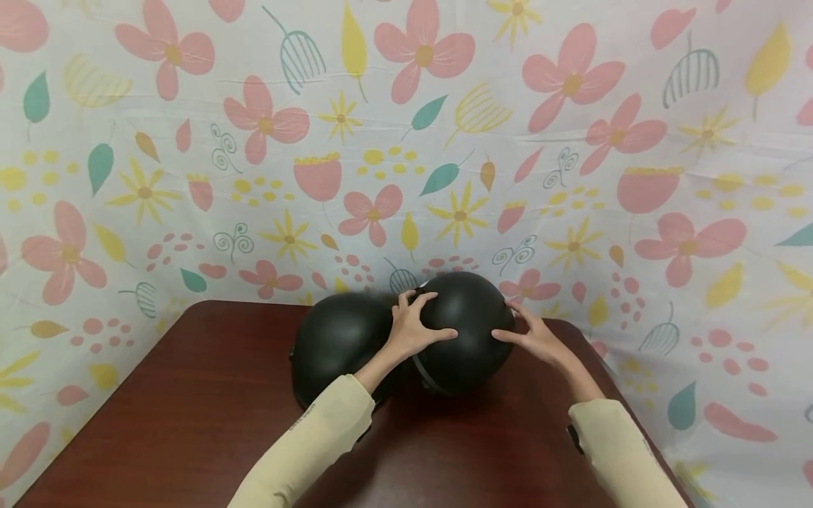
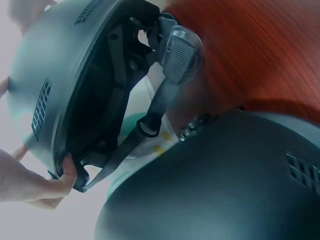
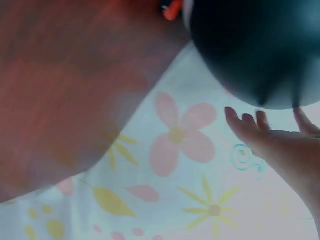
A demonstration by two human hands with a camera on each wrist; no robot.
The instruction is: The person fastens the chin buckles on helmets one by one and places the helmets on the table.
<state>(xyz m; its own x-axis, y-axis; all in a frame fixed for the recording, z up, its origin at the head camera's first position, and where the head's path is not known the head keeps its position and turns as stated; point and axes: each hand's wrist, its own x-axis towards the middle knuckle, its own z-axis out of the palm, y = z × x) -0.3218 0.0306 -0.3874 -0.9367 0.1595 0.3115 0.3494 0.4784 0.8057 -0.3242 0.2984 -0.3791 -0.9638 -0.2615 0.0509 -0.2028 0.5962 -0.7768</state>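
Two black helmets are side by side on a dark red table. In the head view my left hand (image 1: 413, 328) holds the right-hand helmet (image 1: 473, 353) by its left side. The left wrist view shows fingers hooked over its rim, the hollow inside, side vents and a dark chin strap (image 2: 159, 107). My right hand (image 1: 536, 340) is at that helmet's right side, its thumb and fingers spread, fingertips against or close to the shell. The other helmet (image 1: 339, 346) sits to the left, partly behind my left wrist and sleeve.
The wooden table (image 1: 190, 409) has rounded far corners. A white cloth (image 1: 394, 141) printed with pink and yellow flowers hangs right behind it and along its sides. A small orange item (image 3: 173, 9) shows beside the helmet in the right wrist view.
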